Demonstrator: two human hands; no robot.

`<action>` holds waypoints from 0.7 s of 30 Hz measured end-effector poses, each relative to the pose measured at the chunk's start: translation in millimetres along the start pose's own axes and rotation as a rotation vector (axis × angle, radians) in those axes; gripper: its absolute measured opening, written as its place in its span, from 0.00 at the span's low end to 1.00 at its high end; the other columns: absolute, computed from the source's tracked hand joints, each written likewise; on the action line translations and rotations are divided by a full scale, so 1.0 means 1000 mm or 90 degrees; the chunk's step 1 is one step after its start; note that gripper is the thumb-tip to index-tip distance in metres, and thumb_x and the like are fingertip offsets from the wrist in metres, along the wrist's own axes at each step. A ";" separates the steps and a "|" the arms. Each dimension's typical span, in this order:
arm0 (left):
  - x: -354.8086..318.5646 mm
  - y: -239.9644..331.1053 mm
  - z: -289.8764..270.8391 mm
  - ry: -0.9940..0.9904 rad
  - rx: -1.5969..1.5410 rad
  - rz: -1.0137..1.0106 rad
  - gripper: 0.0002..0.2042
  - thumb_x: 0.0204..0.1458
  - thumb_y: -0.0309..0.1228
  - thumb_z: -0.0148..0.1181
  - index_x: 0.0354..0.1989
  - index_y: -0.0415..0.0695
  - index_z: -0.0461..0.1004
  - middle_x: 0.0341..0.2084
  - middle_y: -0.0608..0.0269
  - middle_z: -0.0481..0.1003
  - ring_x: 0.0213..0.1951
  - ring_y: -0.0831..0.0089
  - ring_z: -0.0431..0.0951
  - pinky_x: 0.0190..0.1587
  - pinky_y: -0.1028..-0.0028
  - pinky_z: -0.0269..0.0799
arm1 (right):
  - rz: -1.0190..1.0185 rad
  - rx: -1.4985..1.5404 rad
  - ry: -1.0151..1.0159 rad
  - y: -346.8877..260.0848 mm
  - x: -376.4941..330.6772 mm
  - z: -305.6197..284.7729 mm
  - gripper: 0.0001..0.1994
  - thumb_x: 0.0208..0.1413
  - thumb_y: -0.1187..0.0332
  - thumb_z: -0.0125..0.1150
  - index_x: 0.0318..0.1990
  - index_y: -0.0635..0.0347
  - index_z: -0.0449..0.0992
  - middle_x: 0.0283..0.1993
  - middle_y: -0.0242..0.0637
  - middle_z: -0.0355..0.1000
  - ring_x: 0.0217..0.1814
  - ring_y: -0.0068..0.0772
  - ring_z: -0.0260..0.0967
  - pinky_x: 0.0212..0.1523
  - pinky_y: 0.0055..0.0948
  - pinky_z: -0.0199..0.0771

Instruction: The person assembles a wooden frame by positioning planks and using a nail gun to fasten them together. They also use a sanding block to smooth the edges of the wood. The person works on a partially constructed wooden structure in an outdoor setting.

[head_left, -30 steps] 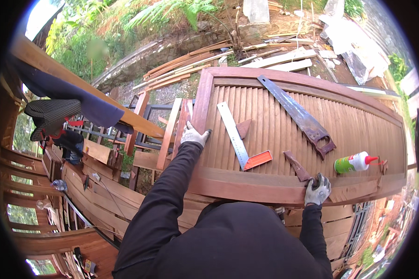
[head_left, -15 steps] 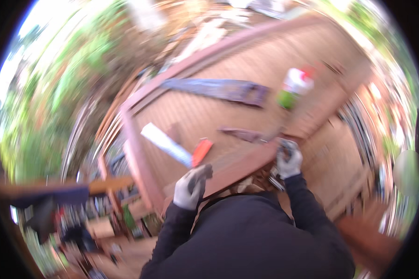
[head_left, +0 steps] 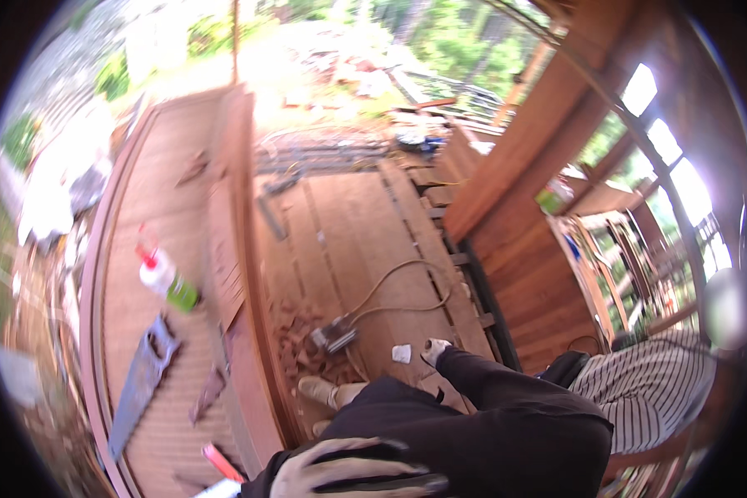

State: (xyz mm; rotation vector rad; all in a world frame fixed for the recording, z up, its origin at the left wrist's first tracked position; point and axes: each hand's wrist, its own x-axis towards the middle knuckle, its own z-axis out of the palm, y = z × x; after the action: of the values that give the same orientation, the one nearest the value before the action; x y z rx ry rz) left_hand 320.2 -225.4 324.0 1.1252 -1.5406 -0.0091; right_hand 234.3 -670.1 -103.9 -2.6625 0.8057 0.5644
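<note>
My left hand (head_left: 353, 473), in a pale glove with dark stripes, is at the bottom edge, close to the camera. Its fingers lie stretched out with nothing in them, beside the near edge of the long ribbed wooden door panel (head_left: 141, 207). My right hand (head_left: 434, 349), also gloved, sticks out of a dark sleeve over the plank floor, away from the panel; its fingers are too small and blurred to read. On the panel lie a handsaw (head_left: 141, 382), a green and white glue bottle (head_left: 166, 278), a small dark tool (head_left: 207, 394) and a red-handled tool (head_left: 220, 461).
A corded power tool (head_left: 334, 336) lies on the plank floor (head_left: 349, 232) among wood chips, next to a white scrap (head_left: 401, 353). A pale shoe (head_left: 319, 390) stands by the panel's edge. A person in a striped shirt (head_left: 647, 390) is at right, below a wooden wall (head_left: 539, 249).
The view has swung sharply right, so the panel now runs up the left side. Both hands have left the panel's edge; the right one now reaches over the floor.
</note>
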 end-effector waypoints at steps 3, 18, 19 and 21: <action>-0.013 -0.016 0.006 0.077 -0.102 -0.066 0.15 0.50 0.27 0.57 0.46 0.39 0.80 0.44 0.47 0.80 0.47 0.57 0.82 0.52 0.59 0.76 | 0.137 0.089 0.060 0.065 -0.050 -0.001 0.22 0.49 0.50 0.62 0.44 0.57 0.81 0.45 0.50 0.80 0.53 0.49 0.78 0.54 0.40 0.77; -0.220 -0.190 0.047 0.100 0.636 -0.742 0.31 0.44 0.40 0.68 0.59 0.41 0.72 0.67 0.46 0.62 0.71 0.48 0.55 0.73 0.48 0.47 | 0.155 0.141 -0.070 0.058 -0.118 0.022 0.26 0.49 0.45 0.62 0.48 0.54 0.82 0.52 0.45 0.80 0.57 0.46 0.76 0.58 0.38 0.75; -0.227 -0.190 0.051 0.073 0.662 -0.743 0.31 0.44 0.39 0.68 0.59 0.41 0.72 0.67 0.46 0.62 0.72 0.48 0.53 0.74 0.48 0.46 | 0.153 0.148 -0.076 0.054 -0.119 0.018 0.26 0.49 0.45 0.62 0.48 0.54 0.82 0.51 0.45 0.80 0.57 0.45 0.76 0.58 0.38 0.75; -0.239 -0.191 0.057 0.021 0.711 -0.742 0.31 0.43 0.37 0.68 0.59 0.42 0.72 0.69 0.47 0.60 0.74 0.47 0.50 0.75 0.46 0.42 | 0.140 0.149 -0.013 0.053 -0.114 0.020 0.22 0.50 0.46 0.64 0.44 0.53 0.83 0.45 0.43 0.81 0.50 0.44 0.79 0.51 0.39 0.77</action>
State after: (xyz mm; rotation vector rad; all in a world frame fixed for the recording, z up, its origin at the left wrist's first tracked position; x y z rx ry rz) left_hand 365.2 -206.9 16.0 2.7471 -0.5632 0.0898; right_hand 110.7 -652.1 -79.5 -2.3694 1.0951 0.5130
